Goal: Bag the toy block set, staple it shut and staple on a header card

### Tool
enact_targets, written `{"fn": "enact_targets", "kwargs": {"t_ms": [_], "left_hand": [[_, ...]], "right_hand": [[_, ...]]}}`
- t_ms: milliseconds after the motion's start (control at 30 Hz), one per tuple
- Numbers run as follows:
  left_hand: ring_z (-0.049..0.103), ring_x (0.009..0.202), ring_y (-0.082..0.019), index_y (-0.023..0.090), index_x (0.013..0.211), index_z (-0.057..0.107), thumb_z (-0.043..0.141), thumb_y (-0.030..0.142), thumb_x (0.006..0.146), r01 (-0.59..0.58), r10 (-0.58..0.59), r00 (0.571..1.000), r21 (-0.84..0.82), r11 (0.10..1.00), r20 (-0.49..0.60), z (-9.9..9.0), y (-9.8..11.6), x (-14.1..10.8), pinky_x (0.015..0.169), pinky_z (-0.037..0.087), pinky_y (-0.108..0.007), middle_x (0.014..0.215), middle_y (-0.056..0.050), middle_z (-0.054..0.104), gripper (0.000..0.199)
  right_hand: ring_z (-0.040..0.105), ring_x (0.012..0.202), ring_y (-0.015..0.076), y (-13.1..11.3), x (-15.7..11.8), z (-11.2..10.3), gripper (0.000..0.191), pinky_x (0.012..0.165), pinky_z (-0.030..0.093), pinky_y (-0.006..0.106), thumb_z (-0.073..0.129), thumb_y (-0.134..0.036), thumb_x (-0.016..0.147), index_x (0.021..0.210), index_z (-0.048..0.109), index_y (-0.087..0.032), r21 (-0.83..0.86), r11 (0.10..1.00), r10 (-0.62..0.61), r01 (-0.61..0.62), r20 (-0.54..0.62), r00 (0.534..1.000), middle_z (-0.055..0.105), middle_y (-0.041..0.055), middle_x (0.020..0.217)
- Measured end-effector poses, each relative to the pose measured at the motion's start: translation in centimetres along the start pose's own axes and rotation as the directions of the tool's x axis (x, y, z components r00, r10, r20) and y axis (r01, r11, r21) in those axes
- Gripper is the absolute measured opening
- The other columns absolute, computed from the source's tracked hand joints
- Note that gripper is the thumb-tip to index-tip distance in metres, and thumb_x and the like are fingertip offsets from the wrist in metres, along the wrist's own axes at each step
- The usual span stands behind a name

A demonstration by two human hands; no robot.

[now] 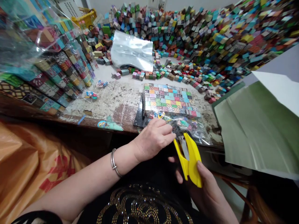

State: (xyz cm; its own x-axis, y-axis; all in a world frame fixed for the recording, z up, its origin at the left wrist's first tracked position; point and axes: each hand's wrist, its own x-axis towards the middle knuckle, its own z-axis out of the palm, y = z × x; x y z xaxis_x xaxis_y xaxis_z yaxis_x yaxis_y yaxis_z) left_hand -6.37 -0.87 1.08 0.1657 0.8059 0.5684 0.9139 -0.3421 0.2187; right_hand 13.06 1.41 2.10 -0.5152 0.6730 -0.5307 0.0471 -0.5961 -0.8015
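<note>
My right hand (205,186) holds a yellow stapler (192,160), its jaws pointing up toward the table edge. My left hand (155,138) is closed in a pinch at the near edge of a clear plastic bag (201,129), just left of the stapler's tip. Inside the bag's near part lie small colourful figures (184,123). Beyond them sits a flat block of small patterned cubes (168,99), in rows, with a black strip (139,113) along its left side. What exactly the left fingertips grip is partly hidden.
Loose cubes (187,31) are heaped along the back and right. A clear plastic sheet (132,51) rests before them. Bagged cube blocks (53,74) are stacked at left, near two small figures (91,95). A green-grey sheet (259,130) hangs at right; orange plastic (30,161) is lower left.
</note>
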Motion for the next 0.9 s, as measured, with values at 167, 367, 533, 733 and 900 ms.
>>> {"fn": "enact_targets", "kwargs": {"t_ms": [167,367,533,733,900], "left_hand": [[0.047,0.075,-0.015,0.013,0.078,0.063,0.04,0.018,0.092,0.003,-0.002,1.0,-0.008,1.0,0.025,0.0,-0.1,0.1,0.072,0.04,-0.03,0.075,-0.004,0.059,0.028],[0.046,0.075,-0.017,0.013,0.079,0.064,0.044,0.017,0.09,-0.005,0.005,0.998,-0.003,1.0,0.06,-0.2,-0.2,0.3,0.071,0.039,-0.03,0.076,-0.004,0.059,0.023],[0.046,0.076,-0.018,0.014,0.082,0.064,0.048,0.017,0.088,0.001,-0.002,0.996,0.001,1.0,0.089,-0.3,-0.3,0.6,0.072,0.038,-0.031,0.077,-0.004,0.058,0.018],[0.046,0.076,-0.017,0.014,0.081,0.064,0.048,0.017,0.088,0.017,-0.015,0.995,-0.022,1.0,0.103,-0.3,-0.4,0.7,0.071,0.038,-0.031,0.078,-0.004,0.058,0.018],[0.046,0.075,-0.016,0.016,0.082,0.064,0.047,0.018,0.089,0.026,-0.023,0.995,-0.025,0.999,0.097,-0.3,-0.4,0.7,0.07,0.039,-0.03,0.077,-0.004,0.058,0.019]], "right_hand": [[0.052,0.061,0.0157,-0.3,-0.1,0.0,0.042,0.062,0.044,0.03,0.042,-0.048,0.086,0.12,0.049,-0.024,0.042,0.999,0.028,-0.028,0.014,1.0,0.065,0.0085,0.105],[0.053,0.059,0.0167,-0.3,0.2,-0.9,0.042,0.067,0.045,0.034,0.043,-0.049,0.084,0.118,0.053,-0.025,0.117,0.99,0.072,-0.077,0.047,0.996,0.067,0.0089,0.098],[0.05,0.056,0.0164,-1.1,-0.2,-0.4,0.039,0.065,0.044,0.034,0.04,-0.05,0.085,0.105,0.061,-0.025,0.079,0.988,0.133,-0.134,0.015,0.991,0.069,0.008,0.094],[0.045,0.046,0.0135,-1.2,-0.3,-0.6,0.039,0.057,0.042,0.033,0.037,-0.05,0.085,0.098,0.062,-0.024,0.09,0.98,0.176,-0.18,0.044,0.983,0.07,0.0078,0.087],[0.042,0.042,0.0123,-1.0,-0.1,-1.0,0.041,0.055,0.042,0.034,0.038,-0.052,0.084,0.1,0.062,-0.023,0.05,0.981,0.182,-0.186,0.068,0.981,0.07,0.0087,0.086]]}}
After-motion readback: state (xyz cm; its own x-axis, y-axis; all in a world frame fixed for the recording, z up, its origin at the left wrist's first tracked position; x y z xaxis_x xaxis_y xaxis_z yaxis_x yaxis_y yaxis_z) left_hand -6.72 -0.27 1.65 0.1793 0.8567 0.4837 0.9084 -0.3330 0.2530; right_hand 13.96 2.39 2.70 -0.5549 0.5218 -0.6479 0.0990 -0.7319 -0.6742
